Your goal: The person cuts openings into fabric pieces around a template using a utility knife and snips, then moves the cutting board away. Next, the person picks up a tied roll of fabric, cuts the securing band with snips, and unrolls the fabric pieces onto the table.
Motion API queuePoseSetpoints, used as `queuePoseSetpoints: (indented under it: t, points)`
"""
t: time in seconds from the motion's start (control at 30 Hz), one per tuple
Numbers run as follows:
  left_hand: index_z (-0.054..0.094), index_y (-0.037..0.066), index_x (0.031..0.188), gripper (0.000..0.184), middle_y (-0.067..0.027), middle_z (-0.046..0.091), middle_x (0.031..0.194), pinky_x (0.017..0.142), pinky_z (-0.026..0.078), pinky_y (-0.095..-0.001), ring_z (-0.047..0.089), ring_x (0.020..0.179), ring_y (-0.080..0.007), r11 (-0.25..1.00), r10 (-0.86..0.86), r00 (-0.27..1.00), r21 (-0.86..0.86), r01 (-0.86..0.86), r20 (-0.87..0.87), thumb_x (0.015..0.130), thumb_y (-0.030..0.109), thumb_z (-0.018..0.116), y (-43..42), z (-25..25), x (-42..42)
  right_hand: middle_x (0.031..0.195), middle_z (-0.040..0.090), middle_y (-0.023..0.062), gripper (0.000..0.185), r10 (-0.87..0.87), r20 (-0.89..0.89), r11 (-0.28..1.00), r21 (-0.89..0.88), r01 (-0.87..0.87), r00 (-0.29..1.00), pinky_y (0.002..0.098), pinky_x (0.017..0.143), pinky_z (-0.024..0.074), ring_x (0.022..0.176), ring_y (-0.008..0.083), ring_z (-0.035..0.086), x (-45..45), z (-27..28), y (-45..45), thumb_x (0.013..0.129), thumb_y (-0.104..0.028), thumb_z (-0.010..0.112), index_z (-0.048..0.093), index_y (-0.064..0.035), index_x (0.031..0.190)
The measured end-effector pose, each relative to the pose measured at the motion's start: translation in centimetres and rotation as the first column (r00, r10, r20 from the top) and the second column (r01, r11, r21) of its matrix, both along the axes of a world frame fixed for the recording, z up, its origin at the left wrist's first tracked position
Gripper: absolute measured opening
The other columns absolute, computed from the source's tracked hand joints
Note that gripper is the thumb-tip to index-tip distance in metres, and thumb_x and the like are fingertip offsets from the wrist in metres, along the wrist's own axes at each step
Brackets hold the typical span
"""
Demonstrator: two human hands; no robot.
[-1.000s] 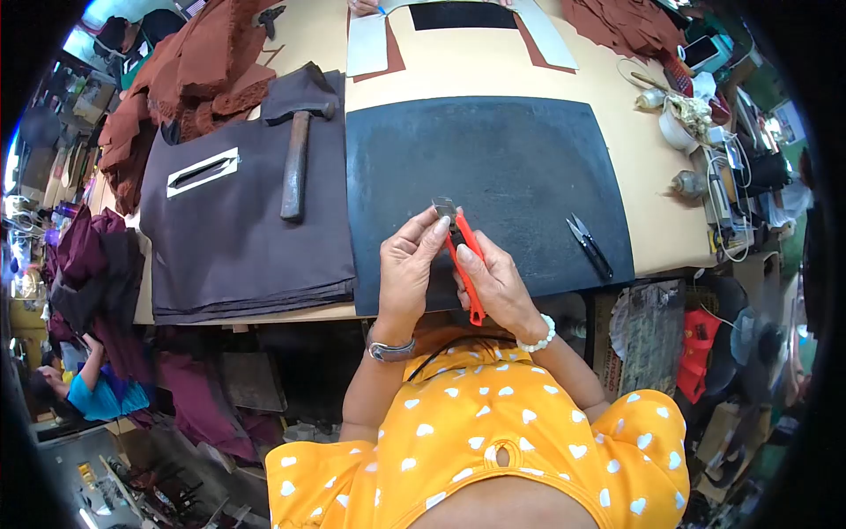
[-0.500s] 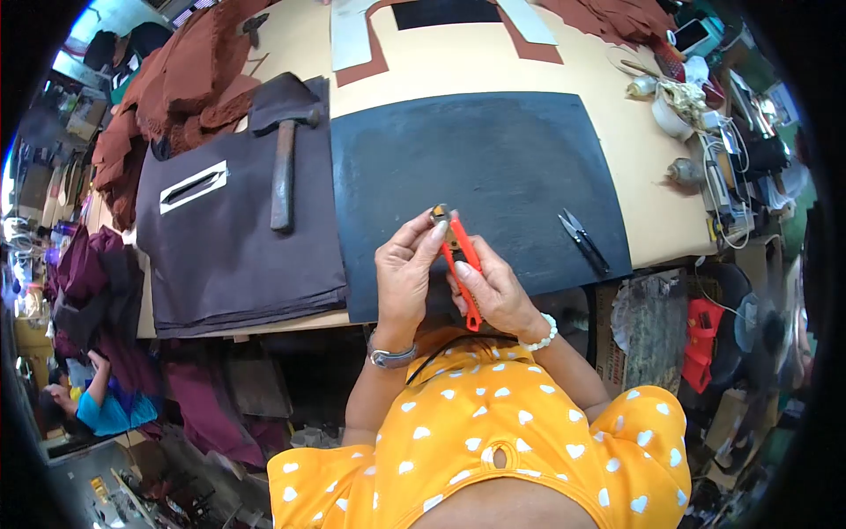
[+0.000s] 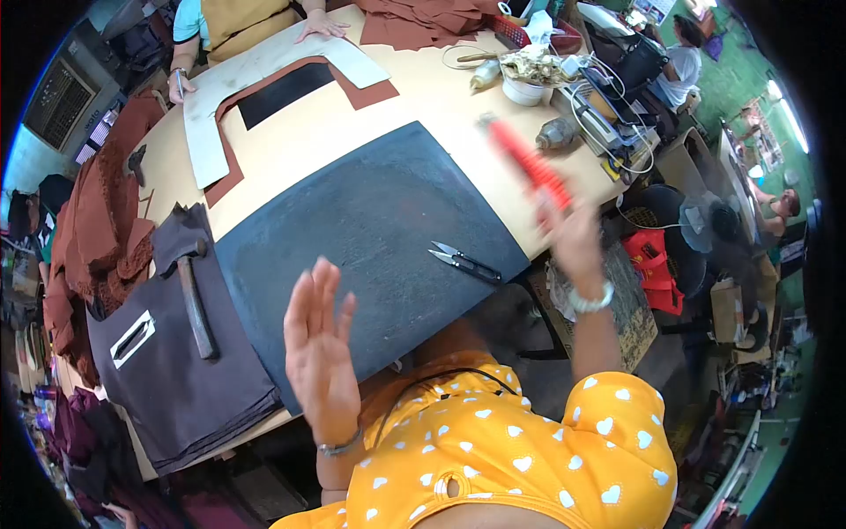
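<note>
My right hand [image 3: 573,238] is out over the table's right front edge, wrapped round the handle end of a red utility knife [image 3: 526,163], blurred by motion, its tip pointing up and left. My left hand [image 3: 322,353] is raised over the front of the dark cutting mat [image 3: 352,229], fingers extended, holding nothing. Black thread snips [image 3: 467,263] lie on the mat's right part, between my two hands. To the left, a hammer [image 3: 196,304] and a white piece with a slot [image 3: 132,339] rest on stacked dark sheets [image 3: 189,379].
Across the table [image 3: 441,88], a co-worker's hands touch a white template [image 3: 207,132] on brown material. Brown scraps [image 3: 97,229] are heaped at the left. A white bowl [image 3: 524,90], a metal-topped jar [image 3: 557,134] and cables stand at the right.
My hands have parted; the right carried the red knife away to the right, and the left opened. The view has turned right, bringing the co-worker's arms and more of the right side into sight.
</note>
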State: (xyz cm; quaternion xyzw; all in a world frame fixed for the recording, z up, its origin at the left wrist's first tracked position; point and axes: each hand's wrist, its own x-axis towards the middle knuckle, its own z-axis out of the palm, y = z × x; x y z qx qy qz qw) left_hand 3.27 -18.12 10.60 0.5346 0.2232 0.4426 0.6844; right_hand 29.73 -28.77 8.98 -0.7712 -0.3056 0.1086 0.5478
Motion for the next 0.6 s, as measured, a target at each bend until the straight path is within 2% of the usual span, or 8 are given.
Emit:
queuePoseSetpoints:
  t: [0.03, 0.07, 0.1, 0.17, 0.2, 0.27, 0.5, 0.6]
  points:
    - [0.020, 0.005, 0.142, 0.094, -0.0204, 0.031, 0.141, 0.106, 0.021, -0.0530, 0.025, 0.134, -0.0327, 0.968, -0.241, 0.943, 0.122, 0.218, 0.231, 0.078, 0.066, 0.051, -0.4, 0.7, -0.9, 0.074, 0.058, 0.0080, 0.027, -0.098, 0.208, 0.981, -0.146, 0.130, 0.973, 0.0303, 0.057, 0.0468, 0.063, 0.0161, 0.057, 3.3, 0.9, -0.8, 0.091, -0.016, 0.052, 0.052, -0.0018, 0.114]
    - [0.018, 0.006, 0.143, 0.096, -0.0199, 0.035, 0.139, 0.105, 0.020, -0.0572, 0.026, 0.134, -0.0330, 0.878, -0.475, 0.778, 0.285, 0.385, 0.412, 0.077, 0.069, 0.050, -0.9, 1.3, -1.8, 0.088, 0.058, 0.0182, 0.028, -0.184, 0.620, 0.970, -0.012, 0.243, 0.763, 0.0403, 0.071, 0.0464, 0.076, 0.0293, 0.058, 8.8, -1.0, -1.0, 0.088, -0.013, 0.053, 0.052, 0.0015, 0.112]
    - [0.022, 0.012, 0.142, 0.087, -0.0154, 0.043, 0.131, 0.103, 0.020, -0.0600, 0.031, 0.131, -0.0331, 0.834, -0.552, 0.693, 0.326, 0.446, 0.464, 0.079, 0.066, 0.049, -1.5, 2.4, -2.4, 0.099, 0.053, 0.0237, 0.030, -0.200, 0.768, 0.917, -0.072, 0.391, 0.609, 0.0455, 0.082, 0.0420, 0.090, 0.0388, 0.054, 12.1, -0.8, -1.5, 0.085, -0.009, 0.051, 0.051, 0.0028, 0.113]
    - [0.029, 0.022, 0.140, 0.071, -0.0064, 0.058, 0.116, 0.100, 0.021, -0.0657, 0.040, 0.124, -0.0333, 0.717, -0.690, 0.488, 0.410, 0.564, 0.535, 0.084, 0.061, 0.047, -2.6, 4.4, -3.5, 0.101, 0.051, 0.0226, 0.026, -0.188, 0.858, 0.822, -0.128, 0.555, 0.477, 0.0461, 0.080, 0.0449, 0.089, 0.0409, 0.057, 18.3, -1.3, -1.7, 0.084, -0.005, 0.049, 0.052, 0.0022, 0.109]
    - [0.031, 0.026, 0.140, 0.064, -0.0048, 0.061, 0.118, 0.101, 0.019, -0.0666, 0.037, 0.127, -0.0350, 0.489, -0.854, 0.258, 0.528, 0.695, 0.452, 0.086, 0.057, 0.046, -1.7, 6.1, -2.5, 0.101, 0.051, 0.0228, 0.025, -0.163, 0.857, 0.796, -0.179, 0.578, 0.489, 0.0463, 0.079, 0.0461, 0.088, 0.0413, 0.057, 20.8, -1.6, -1.6, 0.084, -0.005, 0.048, 0.052, 0.0016, 0.108]
    - [0.039, 0.026, 0.136, 0.052, -0.0007, 0.061, 0.117, 0.101, 0.020, -0.0644, 0.044, 0.121, -0.0339, 0.519, -0.842, 0.264, 0.576, 0.632, 0.470, 0.090, 0.051, 0.043, -2.6, 5.7, -3.3, 0.100, 0.051, 0.0231, 0.022, -0.115, 0.849, 0.733, -0.278, 0.622, 0.515, 0.0469, 0.077, 0.0484, 0.087, 0.0421, 0.059, 24.8, -2.1, -1.2, 0.084, -0.004, 0.047, 0.052, 0.0006, 0.104]
    - [0.034, 0.025, 0.139, 0.057, -0.0017, 0.061, 0.117, 0.102, 0.018, -0.0643, 0.044, 0.122, -0.0332, 0.457, -0.881, 0.248, 0.591, 0.664, 0.403, 0.090, 0.052, 0.043, -1.8, 6.1, -1.8, 0.103, 0.052, 0.0191, 0.016, 0.044, 0.880, 0.627, -0.392, 0.673, 0.472, 0.0463, 0.072, 0.0516, 0.087, 0.0387, 0.062, 29.9, -3.1, 1.5, 0.088, -0.008, 0.045, 0.053, -0.0032, 0.101]
    - [0.031, 0.021, 0.137, 0.066, -0.0060, 0.065, 0.092, 0.097, 0.029, -0.0621, 0.057, 0.103, -0.0313, 0.594, -0.800, 0.485, 0.579, 0.559, 0.353, 0.086, 0.060, 0.044, -1.8, 4.6, -3.1, 0.102, 0.053, 0.0176, 0.016, 0.085, 0.890, 0.629, -0.397, 0.669, 0.449, 0.0442, 0.073, 0.0519, 0.088, 0.0363, 0.062, 31.0, -3.6, 2.1, 0.088, -0.009, 0.044, 0.054, -0.0050, 0.100]
